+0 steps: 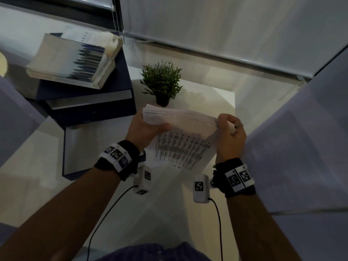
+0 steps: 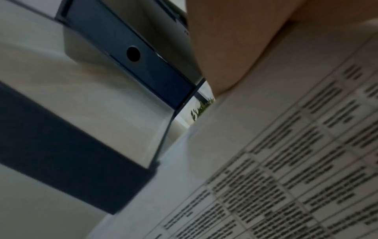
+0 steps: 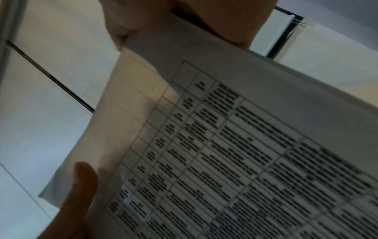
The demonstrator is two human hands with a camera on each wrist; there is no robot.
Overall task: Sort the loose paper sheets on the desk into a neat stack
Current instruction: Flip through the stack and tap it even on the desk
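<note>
A sheaf of white sheets printed with tables (image 1: pixel 180 132) stands on edge above the white desk (image 1: pixel 47 176), its upper edges fanned toward me. My left hand (image 1: pixel 148 125) grips its left side, thumb across the front page. My right hand (image 1: pixel 229 129) grips the right side with curled fingers, a ring on one of them. The left wrist view shows the printed page (image 2: pixel 286 161) close up beside my thumb (image 2: pixel 229 48). In the right wrist view the same sheets (image 3: pixel 225 145) fill the frame, with a finger (image 3: pixel 81 186) at the lower left.
Dark blue binders (image 1: pixel 90 102) lie stacked at the left with a thick white book (image 1: pixel 69 61) on top. A small potted plant (image 1: pixel 162 81) stands just behind the sheets. Grey partitions (image 1: pixel 301 147) close in at the right and left. Cables run from my wrist cameras.
</note>
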